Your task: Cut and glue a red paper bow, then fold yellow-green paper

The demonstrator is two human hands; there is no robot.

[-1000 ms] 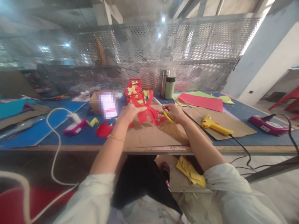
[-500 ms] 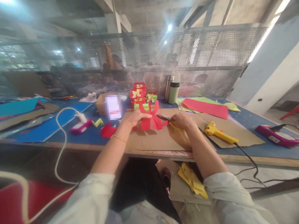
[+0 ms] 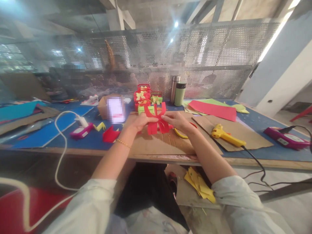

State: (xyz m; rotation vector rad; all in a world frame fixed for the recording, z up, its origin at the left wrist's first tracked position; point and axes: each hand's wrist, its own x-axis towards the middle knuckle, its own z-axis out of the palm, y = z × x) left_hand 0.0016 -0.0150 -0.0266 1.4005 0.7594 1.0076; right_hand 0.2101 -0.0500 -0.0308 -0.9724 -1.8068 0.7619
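Observation:
A red paper piece cut into strips (image 3: 156, 121) is held up between both hands above a brown cardboard sheet (image 3: 158, 144). My left hand (image 3: 138, 121) pinches its left side, fingers closed on the paper. My right hand (image 3: 175, 120) pinches its right side. Yellow-handled scissors (image 3: 181, 133) lie on the cardboard just under my right hand, and I cannot tell whether the hand touches them.
Small red and green paper boxes (image 3: 143, 97) stand behind the hands, with two flasks (image 3: 177, 92) beside them. A yellow glue gun (image 3: 225, 135) lies to the right on cardboard. Red and green sheets (image 3: 212, 109), purple devices (image 3: 285, 138), a white cable (image 3: 60, 130) and paper scraps are around.
My right hand has left the scissors cutting at the paper and now pinches the red piece; the scissors rest on the cardboard. The paper piece has risen a little.

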